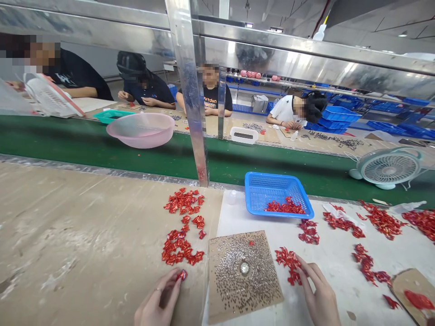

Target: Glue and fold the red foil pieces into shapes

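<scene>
My left hand (158,299) is pinching a small red piece (181,275) between thumb and fingertips at about 7 o'clock. The piece's long axis is tilting toward roughly 1 o'clock, though it is too small to read exactly. My right hand (319,294) is lying open at about 5 o'clock, with its fingertips (301,260) reaching just beside a loose heap of red pieces (288,265); I cannot tell whether they are touching it. My hands are well apart, and a cardboard sheet (215,253) covered in tiny glinting beads is lying between them, overlapping the left edge of a white sheet (340,290).

Open room is stretching across the bare worktop (68,226) from 9 to 10 o'clock. Two clusters of red pieces (181,201) are sitting near 11 o'clock, and a blue plastic basket (275,190) holding more of them is standing near 1 o'clock. Further red strips (382,219) are crowding the white sheet out toward 3 o'clock. The worktop is ending ahead at a metal strip along a green conveyor belt (258,158), and four people are working at the worktop beyond it.
</scene>
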Demonstrator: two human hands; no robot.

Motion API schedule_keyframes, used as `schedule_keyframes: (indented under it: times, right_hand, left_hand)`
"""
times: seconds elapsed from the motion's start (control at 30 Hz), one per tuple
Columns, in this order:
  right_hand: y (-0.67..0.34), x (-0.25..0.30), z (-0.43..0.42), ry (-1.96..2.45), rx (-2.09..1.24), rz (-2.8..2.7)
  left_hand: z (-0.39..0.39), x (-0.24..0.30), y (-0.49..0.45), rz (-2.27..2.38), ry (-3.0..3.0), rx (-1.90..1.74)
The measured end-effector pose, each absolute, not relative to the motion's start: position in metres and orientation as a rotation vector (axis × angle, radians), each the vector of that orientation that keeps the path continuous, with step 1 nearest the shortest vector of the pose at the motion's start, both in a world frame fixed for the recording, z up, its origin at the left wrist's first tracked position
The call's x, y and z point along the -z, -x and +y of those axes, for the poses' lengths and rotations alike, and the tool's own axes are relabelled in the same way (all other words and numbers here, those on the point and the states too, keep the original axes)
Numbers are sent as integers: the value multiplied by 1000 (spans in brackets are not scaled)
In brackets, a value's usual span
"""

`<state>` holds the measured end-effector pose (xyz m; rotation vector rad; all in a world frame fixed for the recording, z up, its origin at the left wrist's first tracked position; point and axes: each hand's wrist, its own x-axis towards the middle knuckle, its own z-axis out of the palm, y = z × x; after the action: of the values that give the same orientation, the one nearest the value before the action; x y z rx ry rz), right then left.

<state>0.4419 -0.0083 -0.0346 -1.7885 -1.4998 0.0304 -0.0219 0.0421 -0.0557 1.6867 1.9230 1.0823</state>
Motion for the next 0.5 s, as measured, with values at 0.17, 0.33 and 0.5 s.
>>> schedule_keyframes:
  times: [0.17,0.33,0.5]
  right_hand:
    - [-444,30,-14,1848,-42,-1238]
    - [-435,38,-22,1870,-93,-1017]
    - [-426,41,-32,1848,-172,-915]
  left_hand:
    - [40,55,7,1888,-1722,-1117]
    - [37,59,-16,1894,-1730,-1187]
    - [37,66,-25,1913,-1710,-1237]
